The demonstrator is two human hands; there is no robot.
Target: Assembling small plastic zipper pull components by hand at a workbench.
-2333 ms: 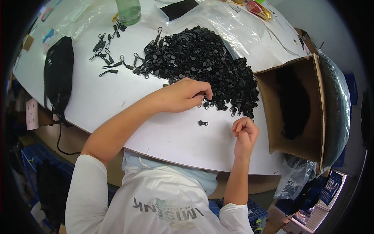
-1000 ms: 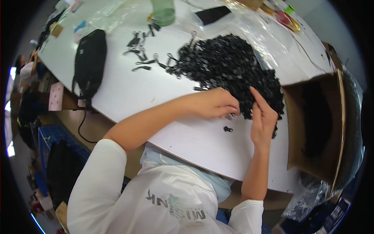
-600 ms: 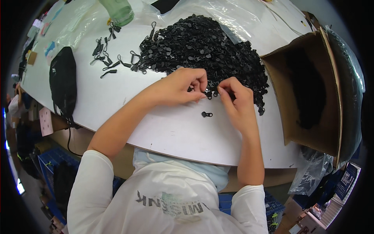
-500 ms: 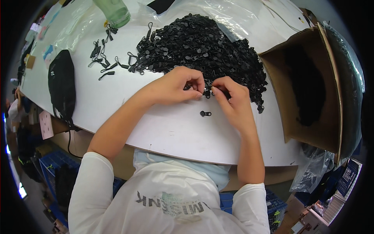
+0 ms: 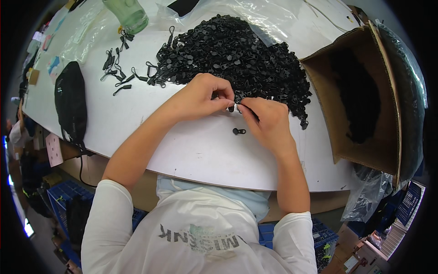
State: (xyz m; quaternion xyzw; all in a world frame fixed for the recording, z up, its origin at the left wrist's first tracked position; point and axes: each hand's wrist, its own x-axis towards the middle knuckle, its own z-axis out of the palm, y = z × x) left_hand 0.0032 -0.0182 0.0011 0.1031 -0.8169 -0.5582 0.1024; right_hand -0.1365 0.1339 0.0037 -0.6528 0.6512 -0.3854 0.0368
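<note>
At the near edge of a big heap of small black zipper pulls [image 5: 232, 50], my two hands meet with their fingertips almost touching. My left hand [image 5: 204, 96] is closed in a pinch of thumb and forefinger, a small black zipper pull [image 5: 231, 108] showing at its fingertips. Opposite it, my right hand [image 5: 269, 118] pinches at the same spot; its fingers hide most of what they grip. Just below the hands, one loose zipper pull [image 5: 239, 131] lies alone on the white table [image 5: 205, 155].
Several black cord loops [image 5: 119, 75] are scattered left of the heap. Beyond them stands a green translucent cup [image 5: 130, 16]. A black pouch [image 5: 70, 100] lies at the left. To the right, an open cardboard box [image 5: 388, 105] rests on its side with dark contents. Clear plastic [image 5: 269, 23] covers the back.
My right hand has turned palm-down and moved left, closing on my left hand's fingertips. The view has shifted slightly; the loose zipper pull lies where it was.
</note>
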